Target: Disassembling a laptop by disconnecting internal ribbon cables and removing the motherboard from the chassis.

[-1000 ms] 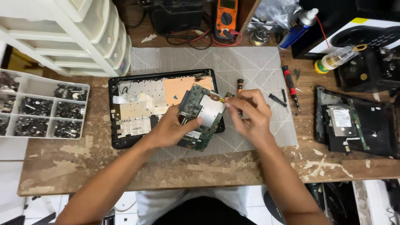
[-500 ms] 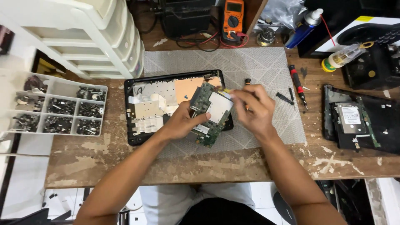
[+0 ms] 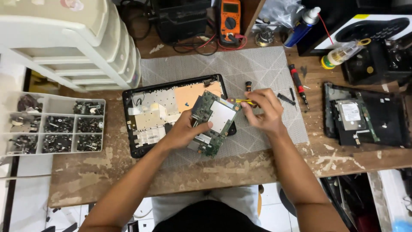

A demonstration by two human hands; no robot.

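At mid-desk: a green circuit board (image 3: 212,123) is held tilted above an opened black laptop base (image 3: 171,112), which lies on a grey mat (image 3: 253,73).
Around, 9 o'clock: a clear parts tray (image 3: 53,126) with compartments of small dark hardware sits at the desk's (image 3: 107,172) left edge.
Around, 10 o'clock: a white drawer unit (image 3: 68,43) stands well apart from the board.
Around, 12 o'clock: an orange multimeter (image 3: 230,17) with red and black leads lies past the mat.
Around, 1 to 2 o'clock: a blue spray can (image 3: 301,21), a small bottle with a yellow cap (image 3: 341,55) and a red-handled screwdriver (image 3: 297,82) lie near the mat's right edge.
Around, 3 o'clock: a second opened black chassis (image 3: 365,116) with a hard drive (image 3: 352,111) rests on bare wood.
In the way: the board covers the base's lower right corner.
Left hand (image 3: 184,131): comes in from 7 o'clock, fingers closed on the board's lower left edge, gripping it.
Right hand (image 3: 264,111): comes in from 5 o'clock, fingers curled tight around a yellow-handled tool (image 3: 241,101) whose tip meets the board's upper right corner.
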